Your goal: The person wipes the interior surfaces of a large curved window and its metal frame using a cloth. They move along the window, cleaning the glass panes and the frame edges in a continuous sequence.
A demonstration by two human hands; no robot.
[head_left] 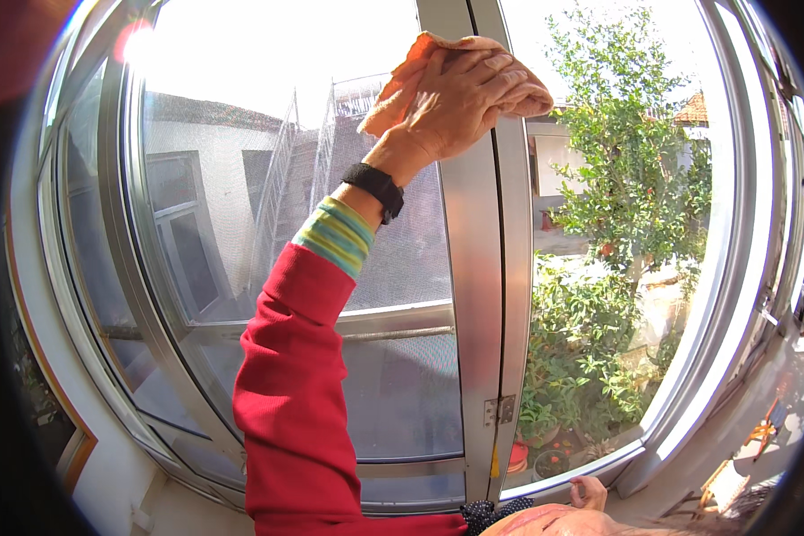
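My left hand (459,97) is raised high, back toward me, fingers bent over a folded orange-pink cloth (402,87). The cloth lies against the metal frame post (472,221) between a mesh-screened panel (402,261) on the left and a bright window opening on the right. A black wristband (373,187) and a red sleeve are on that arm. My right hand (589,494) shows small at the lower edge, fingers curled, near the window's bottom rail (569,474); whether it touches or holds anything is hidden.
A metal hinge (499,410) joins the frame parts low down, with a yellow tassel-like piece (494,462) below. Metal window frames curve along both sides. Leafy plants (596,321) and a building with stairs (295,174) stand outside. A chair (723,486) is at lower right.
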